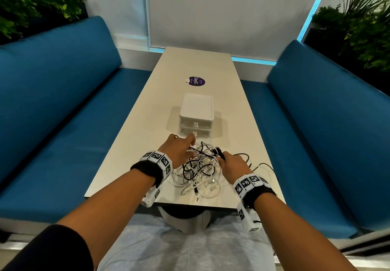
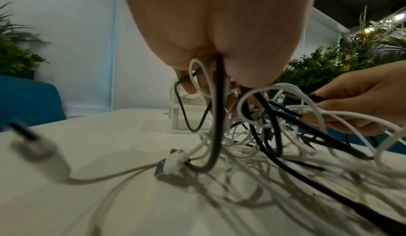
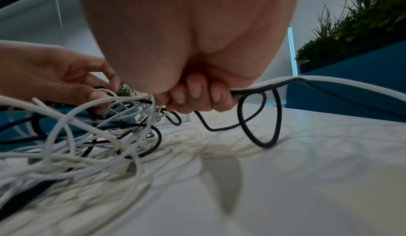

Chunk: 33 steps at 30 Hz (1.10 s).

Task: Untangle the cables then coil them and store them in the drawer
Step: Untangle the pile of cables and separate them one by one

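A tangle of black and white cables (image 1: 199, 171) lies on the near end of the white table (image 1: 232, 122). My left hand (image 1: 184, 150) reaches into the top of the pile, and its curled fingers (image 3: 103, 94) pinch several strands (image 2: 204, 76). At the pile's right edge my right hand (image 1: 226, 161) grips a black cable (image 3: 261, 142) together with a white one, fingers (image 3: 194, 90) curled round them. The black cable's plug end (image 1: 219, 151) sticks up beyond that hand. Just behind the cables stands a white two-drawer unit (image 1: 196, 110) with both drawers closed.
A round purple sticker (image 1: 195, 80) lies on the table beyond the drawers. Blue benches (image 1: 63, 106) (image 1: 329, 122) run along both sides, with plants (image 1: 358, 27) behind them. A blue USB plug (image 2: 162, 167) lies at the pile's left edge.
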Available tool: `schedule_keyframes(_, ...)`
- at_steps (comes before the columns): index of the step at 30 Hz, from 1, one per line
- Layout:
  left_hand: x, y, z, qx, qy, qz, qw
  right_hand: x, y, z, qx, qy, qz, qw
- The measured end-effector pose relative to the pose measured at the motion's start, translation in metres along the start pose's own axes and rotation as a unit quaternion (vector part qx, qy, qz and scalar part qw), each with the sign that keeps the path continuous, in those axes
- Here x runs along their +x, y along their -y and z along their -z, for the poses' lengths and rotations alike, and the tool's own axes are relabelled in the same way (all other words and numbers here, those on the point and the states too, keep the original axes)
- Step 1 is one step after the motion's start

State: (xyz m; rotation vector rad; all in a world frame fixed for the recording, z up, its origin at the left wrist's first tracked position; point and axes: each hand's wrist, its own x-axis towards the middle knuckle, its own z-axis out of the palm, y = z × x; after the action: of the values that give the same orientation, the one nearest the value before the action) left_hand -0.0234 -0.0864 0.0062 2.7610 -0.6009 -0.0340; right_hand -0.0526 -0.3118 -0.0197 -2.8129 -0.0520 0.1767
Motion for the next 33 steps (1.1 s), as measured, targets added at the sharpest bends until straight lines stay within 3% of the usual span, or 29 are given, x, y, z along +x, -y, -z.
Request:
schedule_keyframes(8,-0.001,-0.006,0.012,-0.085,0.044,0.059,0.994,-0.003,-0.001,-0.002,-0.015,0.003,-0.010,1.000)
schedule_keyframes(13,0.001,0.000,0.015,-0.063,0.048,0.033,0.996,0.000,-0.002,-0.002,-0.019,0.000,-0.013,1.000)
schedule_keyframes(21,0.005,0.005,0.008,0.129,0.031,-0.006,0.991,-0.002,-0.001,-0.002,-0.027,-0.009,-0.006,1.000)
schedule_keyframes(25,0.007,-0.002,0.011,0.160,-0.013,-0.035,0.986,-0.003,0.004,-0.003,-0.025,-0.005,-0.004,1.000)
schedule_keyframes(29,0.004,-0.002,0.017,0.118,-0.078,-0.070,0.987,-0.005,0.001,0.003,-0.028,-0.005,-0.004,1.000)
schedule_keyframes(31,0.003,-0.001,0.018,0.037,-0.051,-0.056,0.996,-0.006,-0.001,0.006,-0.032,-0.009,-0.010,0.999)
schedule_keyframes(33,0.001,0.002,0.018,-0.037,0.006,0.002,0.999,-0.005,0.000,0.007,-0.033,-0.011,-0.010,0.999)
